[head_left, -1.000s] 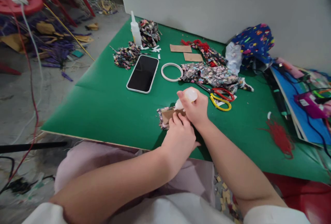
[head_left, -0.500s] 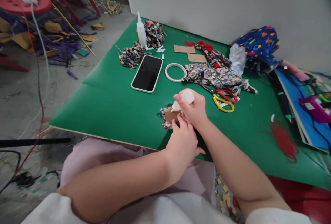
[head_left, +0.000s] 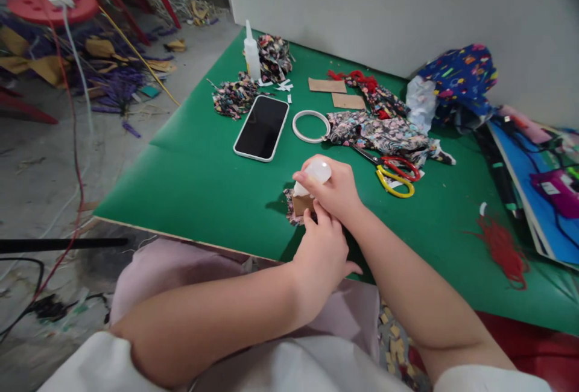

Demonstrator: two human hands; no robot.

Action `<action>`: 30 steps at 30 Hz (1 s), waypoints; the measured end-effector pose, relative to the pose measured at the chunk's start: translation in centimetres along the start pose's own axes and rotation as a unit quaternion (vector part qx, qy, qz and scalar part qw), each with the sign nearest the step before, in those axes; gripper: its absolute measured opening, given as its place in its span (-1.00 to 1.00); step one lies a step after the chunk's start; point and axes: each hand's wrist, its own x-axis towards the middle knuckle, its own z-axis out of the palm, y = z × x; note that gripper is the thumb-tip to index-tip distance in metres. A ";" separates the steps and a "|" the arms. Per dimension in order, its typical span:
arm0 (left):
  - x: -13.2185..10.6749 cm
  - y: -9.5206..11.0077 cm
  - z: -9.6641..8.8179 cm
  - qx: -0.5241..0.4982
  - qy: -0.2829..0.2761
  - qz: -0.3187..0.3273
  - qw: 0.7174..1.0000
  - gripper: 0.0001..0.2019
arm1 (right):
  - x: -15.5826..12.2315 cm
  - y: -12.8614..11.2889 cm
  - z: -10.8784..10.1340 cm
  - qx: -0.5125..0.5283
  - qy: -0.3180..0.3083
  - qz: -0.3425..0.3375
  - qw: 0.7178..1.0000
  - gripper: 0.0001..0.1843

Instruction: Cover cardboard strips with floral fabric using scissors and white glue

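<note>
A small white squeeze bottle is gripped in my right hand, tipped with its nozzle end down and to the left. Beneath the nozzle lies a brown cardboard piece on a scrap of floral fabric. My left hand rests with its fingers stretched out over the right side of the cardboard, touching it. The bottle's tip is hard to make out against the cardboard edge. Just beyond my hands are a white ring and scissors with red and yellow handles.
A phone lies left of the ring. Behind it stand a glue bottle and bunched floral fabric. Two cardboard pieces lie farther back. Floral cloth is right of the ring; red threads lie at the right.
The bottle in my right hand has shifted left along the upper edge of the cardboard. My left hand stays on the cardboard. The whole view has moved slightly.
</note>
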 end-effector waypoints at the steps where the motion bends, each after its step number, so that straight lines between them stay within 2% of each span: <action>1: 0.0 0.0 0.0 -0.001 0.001 0.001 1.000 -0.18 | 0.0 0.0 0.0 0.001 -0.006 -0.003 1.000 -0.58; 20: 0.0 -0.2 -0.1 -0.002 -0.004 0.001 1.000 -0.23 | 0.0 -0.1 0.1 -0.007 -0.028 -0.018 0.999 -0.53; 30: 0.0 -0.3 -0.3 -0.013 -0.011 0.000 1.000 -0.23 | -0.1 -0.2 0.0 -0.020 -0.009 -0.013 1.000 -0.57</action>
